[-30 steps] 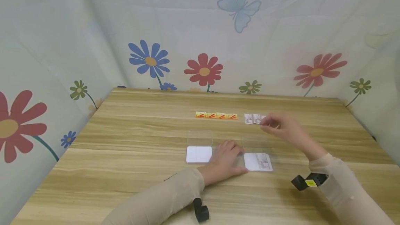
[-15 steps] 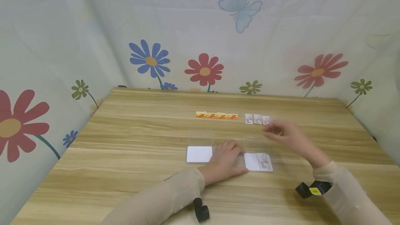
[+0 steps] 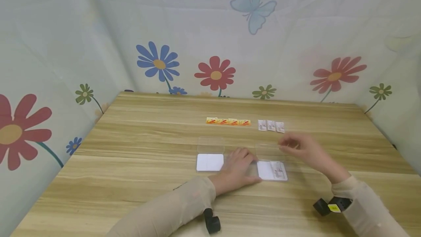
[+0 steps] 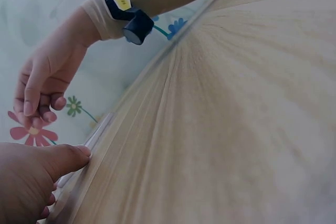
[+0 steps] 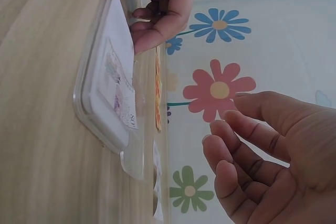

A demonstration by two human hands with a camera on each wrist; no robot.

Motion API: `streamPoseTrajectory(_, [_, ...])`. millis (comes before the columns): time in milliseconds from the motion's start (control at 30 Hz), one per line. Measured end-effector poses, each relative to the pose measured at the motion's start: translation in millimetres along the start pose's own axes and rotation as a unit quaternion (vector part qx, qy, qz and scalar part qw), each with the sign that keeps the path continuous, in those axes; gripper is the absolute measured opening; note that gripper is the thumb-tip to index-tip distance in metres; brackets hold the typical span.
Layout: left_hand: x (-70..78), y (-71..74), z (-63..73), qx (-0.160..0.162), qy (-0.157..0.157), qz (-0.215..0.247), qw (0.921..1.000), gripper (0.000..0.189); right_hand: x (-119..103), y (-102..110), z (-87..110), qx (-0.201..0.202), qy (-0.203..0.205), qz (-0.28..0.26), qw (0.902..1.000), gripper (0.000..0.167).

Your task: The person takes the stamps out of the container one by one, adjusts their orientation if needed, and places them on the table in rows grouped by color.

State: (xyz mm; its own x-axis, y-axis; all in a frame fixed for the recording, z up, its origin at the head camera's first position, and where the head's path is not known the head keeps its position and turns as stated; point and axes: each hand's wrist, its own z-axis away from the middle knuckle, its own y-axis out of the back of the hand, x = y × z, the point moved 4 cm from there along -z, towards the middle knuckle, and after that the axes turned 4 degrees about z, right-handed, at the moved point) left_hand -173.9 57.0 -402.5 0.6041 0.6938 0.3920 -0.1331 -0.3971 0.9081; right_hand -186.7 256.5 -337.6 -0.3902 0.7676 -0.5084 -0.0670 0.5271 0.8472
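Observation:
My left hand (image 3: 237, 167) holds the left side of a flat white case (image 3: 264, 171), thumb at the near corner and forefinger at the far one. The clear lid (image 3: 270, 151) of this case stands open behind it. A small printed paper piece (image 3: 278, 170) lies in the case's right half. Above the lid's right side hovers my right hand (image 3: 304, 151), fingers loosely bent. Nothing shows between its fingertips (image 5: 223, 129) in the right wrist view. Beyond it, three similar printed pieces (image 3: 271, 125) lie in a row.
Left of my left hand lies a second white case (image 3: 209, 162), its clear lid (image 3: 210, 145) also raised. Several yellow-and-orange printed pieces (image 3: 228, 121) form a row farther back on the wooden table (image 3: 148, 131). A floral curtain (image 3: 184, 21) surrounds the table's back and sides.
My right hand has drawn back from the printed pieces, nearer and slightly rightward, uncovering the third one. My left hand stays in place on the case.

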Motion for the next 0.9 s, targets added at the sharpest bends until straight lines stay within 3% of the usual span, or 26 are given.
streamPoseTrajectory(900, [-1.1,-1.4,-1.0,0.000,-0.001,0.003,1.0000,0.051,6.6,-14.5,17.9,-0.029,0.012,-0.019,0.9993,0.015])
